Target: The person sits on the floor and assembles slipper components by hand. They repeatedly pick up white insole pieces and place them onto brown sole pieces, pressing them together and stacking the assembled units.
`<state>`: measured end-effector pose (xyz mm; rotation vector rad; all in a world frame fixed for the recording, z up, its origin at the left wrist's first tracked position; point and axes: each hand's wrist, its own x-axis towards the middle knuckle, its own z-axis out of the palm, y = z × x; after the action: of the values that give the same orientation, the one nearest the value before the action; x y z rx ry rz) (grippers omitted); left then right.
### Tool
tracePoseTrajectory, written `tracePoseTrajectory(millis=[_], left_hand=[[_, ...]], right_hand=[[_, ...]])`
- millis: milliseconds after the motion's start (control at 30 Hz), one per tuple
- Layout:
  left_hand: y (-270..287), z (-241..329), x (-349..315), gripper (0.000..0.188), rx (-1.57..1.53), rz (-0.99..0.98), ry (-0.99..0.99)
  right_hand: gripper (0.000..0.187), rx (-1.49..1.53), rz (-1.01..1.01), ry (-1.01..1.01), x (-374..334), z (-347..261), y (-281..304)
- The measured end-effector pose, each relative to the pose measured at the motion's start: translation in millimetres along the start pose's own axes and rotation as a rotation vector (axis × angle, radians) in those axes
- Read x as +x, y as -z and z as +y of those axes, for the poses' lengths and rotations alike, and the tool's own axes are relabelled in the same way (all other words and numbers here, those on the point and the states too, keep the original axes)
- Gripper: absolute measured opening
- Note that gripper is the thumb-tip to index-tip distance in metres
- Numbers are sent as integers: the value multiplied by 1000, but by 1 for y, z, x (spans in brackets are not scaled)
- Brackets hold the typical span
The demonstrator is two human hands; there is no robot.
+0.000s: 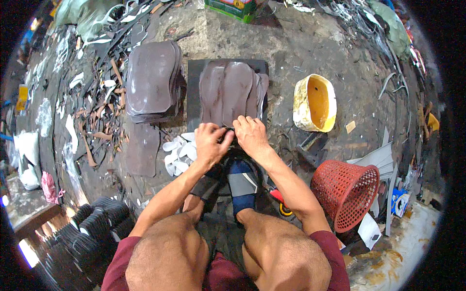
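Brown sole-shaped pieces (230, 92) lie overlapping in a fan on a dark square board (193, 92). At the near edge of that board, my left hand (211, 141) and my right hand (251, 136) are close together. Their fingers are curled and pinched around a small dark bit between them; its kind is too small to make out. Just left of my left hand is a loose pile of white rounded pieces (177, 156). A tall stack of brown sole sheets (153, 80) stands left of the board, with a single brown sheet (143, 151) on the floor nearer me.
A yellow-lined tub (318, 103) stands right of the board. Nearer on the right, a red perforated basket (344, 194) lies tilted. Stacked black soles (92, 237) fill the lower left. Brown and black scraps (104, 114) litter the left floor. A green crate (233, 8) is at the far edge.
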<state>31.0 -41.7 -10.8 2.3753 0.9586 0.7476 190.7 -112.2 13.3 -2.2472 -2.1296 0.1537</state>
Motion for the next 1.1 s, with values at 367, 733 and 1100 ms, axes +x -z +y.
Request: tracePoseTrajectory(millis=[367, 733, 1100], left_hand=[[14, -7, 63, 74, -1226, -277, 886], [79, 10, 57, 57, -1550, -295, 985], [172, -5, 113, 37, -926, 2, 467]], right_hand=[[70, 1517, 307, -803, 11, 15, 20], [51, 2477, -30, -368, 7, 12, 56], [49, 1579, 263, -324, 22, -23, 104]])
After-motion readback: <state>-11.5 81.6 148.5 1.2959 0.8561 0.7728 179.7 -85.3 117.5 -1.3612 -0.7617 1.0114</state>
